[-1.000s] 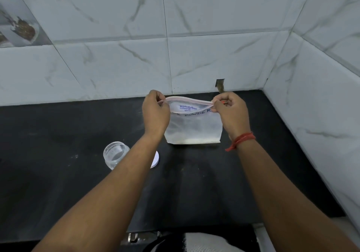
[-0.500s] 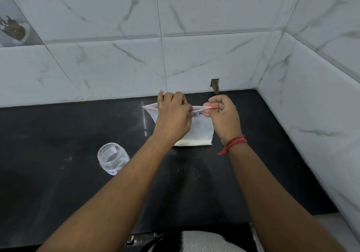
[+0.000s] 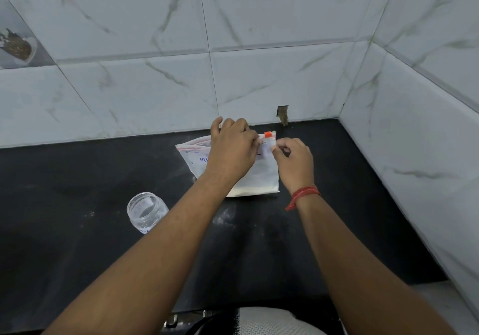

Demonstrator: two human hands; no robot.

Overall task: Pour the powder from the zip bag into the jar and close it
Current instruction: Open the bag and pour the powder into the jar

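Corner of a white marble-look tiled wall [image 3: 259,80], black countertop [image 3: 77,257] below it. Small dark notch in the tile at the counter line [image 3: 283,114], around 12 o'clock from the bag.

Zip bag [image 3: 261,176] sits at the back of the counter, roughly 12 o'clock from the camera, near the wall. Clear plastic, blue handwriting on the face, partly covered. White powder [image 3: 254,191] settled along the bag's bottom edge. Orange slider [image 3: 268,134] at the bag's top right corner, about 1 o'clock from the left hand.

Left hand [image 3: 232,150]: lying over the upper part of the bag, fingers curled, tips pinching the top strip just left of the slider. Closed on the bag edge.

Right hand [image 3: 294,161]: at 3 o'clock of the left hand, thumb and forefinger pinching the bag's right upper edge just below the slider, other fingers curled in. Red thread band [image 3: 302,196] on that wrist.

Whether the zip is open or sealed under the hands: cannot tell.

Jar [image 3: 146,211]: clear, open top, standing on the counter at about 8 o'clock from the bag, well apart from it, just beside the left forearm. Some lettering low on its wall, unreadable. Faint white dusting on the counter [image 3: 225,216] between jar and bag.
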